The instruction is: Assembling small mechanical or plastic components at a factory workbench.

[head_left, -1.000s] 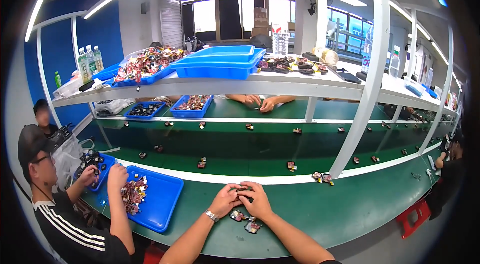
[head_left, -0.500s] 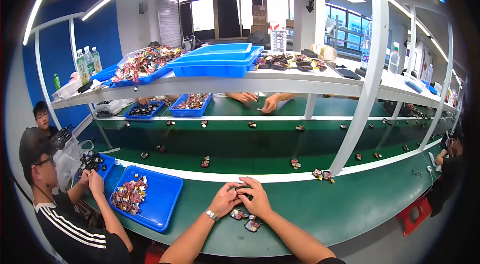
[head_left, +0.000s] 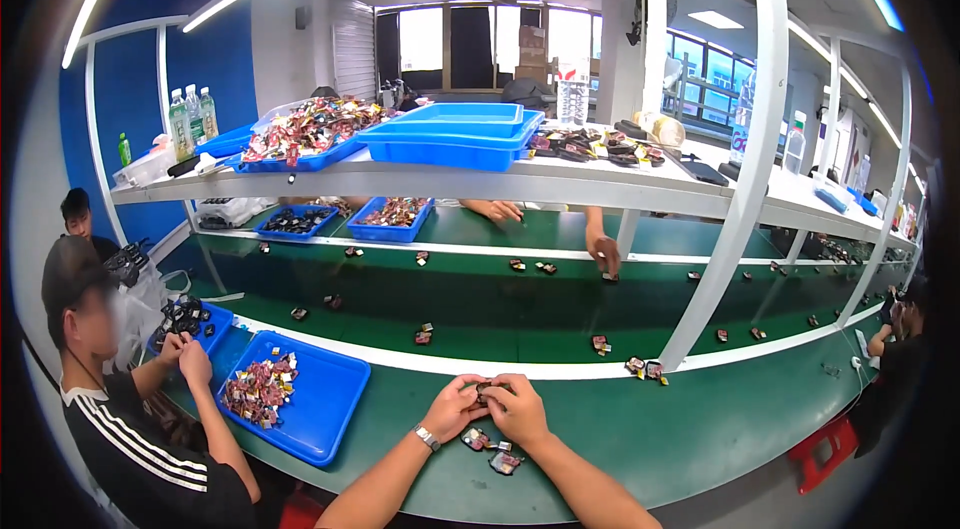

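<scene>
Over the green bench, my left hand [head_left: 452,412] and my right hand [head_left: 521,413] meet with curled fingers. Between their fingertips shows a small black part [head_left: 484,394], mostly covered by the thumbs and fingers. Both hands appear to grip it. A silvery watch band sits on my left wrist. Right below the hands, a small dark-edged assembly with red and pale patches [head_left: 476,439] lies on the bench. Close to it, nearer to me, rests a similar assembly [head_left: 505,463].
A blue tray [head_left: 345,399] with small reddish parts stands left, beside a co-worker [head_left: 150,409] handling small pieces. Beyond a white rail, a dark green belt [head_left: 520,314] carries spaced assemblies. A white post [head_left: 725,199] rises at right. Overhead, a shelf [head_left: 560,174] bears blue trays and bottles.
My right fingers, raised and spread before, are now curled down around the black part. Across the belt, another person's hand has moved right and reaches down to the belt.
</scene>
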`<state>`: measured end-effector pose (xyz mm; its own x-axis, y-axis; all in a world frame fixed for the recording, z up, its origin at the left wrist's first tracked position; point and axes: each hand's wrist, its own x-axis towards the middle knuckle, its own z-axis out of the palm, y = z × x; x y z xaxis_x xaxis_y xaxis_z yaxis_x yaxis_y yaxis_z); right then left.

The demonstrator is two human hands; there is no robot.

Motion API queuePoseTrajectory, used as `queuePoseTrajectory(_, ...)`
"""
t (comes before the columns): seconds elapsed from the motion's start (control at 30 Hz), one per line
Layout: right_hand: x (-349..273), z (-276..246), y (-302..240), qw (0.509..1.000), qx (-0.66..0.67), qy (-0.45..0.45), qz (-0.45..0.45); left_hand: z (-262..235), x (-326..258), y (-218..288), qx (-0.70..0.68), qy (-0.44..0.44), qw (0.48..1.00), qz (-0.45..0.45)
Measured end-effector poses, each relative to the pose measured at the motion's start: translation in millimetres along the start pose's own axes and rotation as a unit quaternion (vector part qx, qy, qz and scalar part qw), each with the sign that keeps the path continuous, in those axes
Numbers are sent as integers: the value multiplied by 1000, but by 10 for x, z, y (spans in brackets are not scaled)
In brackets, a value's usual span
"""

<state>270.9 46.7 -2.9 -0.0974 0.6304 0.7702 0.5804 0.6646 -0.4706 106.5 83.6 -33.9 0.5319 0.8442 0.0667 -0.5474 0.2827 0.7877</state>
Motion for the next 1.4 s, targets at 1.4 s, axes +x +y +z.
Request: queuePoseTrajectory(1.4, -48, 157, 53, 996, -64, -2, 56, 14, 21, -22, 78, 46, 996, 24)
